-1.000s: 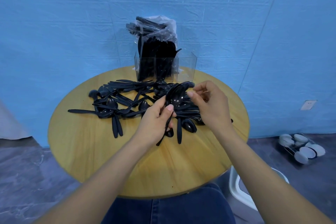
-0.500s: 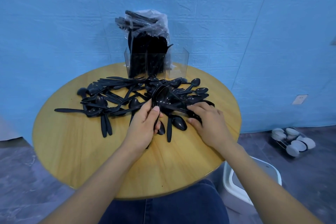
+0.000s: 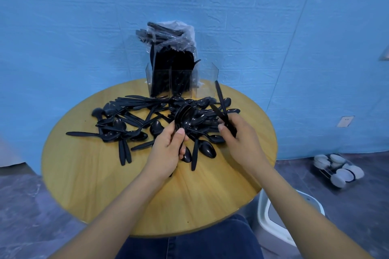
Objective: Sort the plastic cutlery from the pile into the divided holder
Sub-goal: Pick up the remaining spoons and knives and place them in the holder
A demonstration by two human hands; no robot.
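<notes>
A pile of black plastic cutlery (image 3: 130, 120) sprawls across the far half of the round wooden table (image 3: 88, 174). My left hand (image 3: 168, 149) grips a stacked bunch of black spoons (image 3: 186, 116), bowls up, over the pile's middle. My right hand (image 3: 240, 139) grips black spoons (image 3: 221, 99) lifted from the pile's right side, their handles pointing up and away. The clear divided holder (image 3: 207, 78) stands at the table's far edge; its left and middle compartments are packed with black cutlery, and the right one looks empty.
A clear plastic bag of black cutlery (image 3: 168, 33) rests on top of the holder against the blue wall. A white bin (image 3: 282, 223) stands on the floor at the right, and a clear tray of white round items (image 3: 339, 167) lies farther right.
My right hand dropped to the pile's right side, closed on spoons and has raised them. My left hand kept hold of the spoon bunch. The camera shifted.
</notes>
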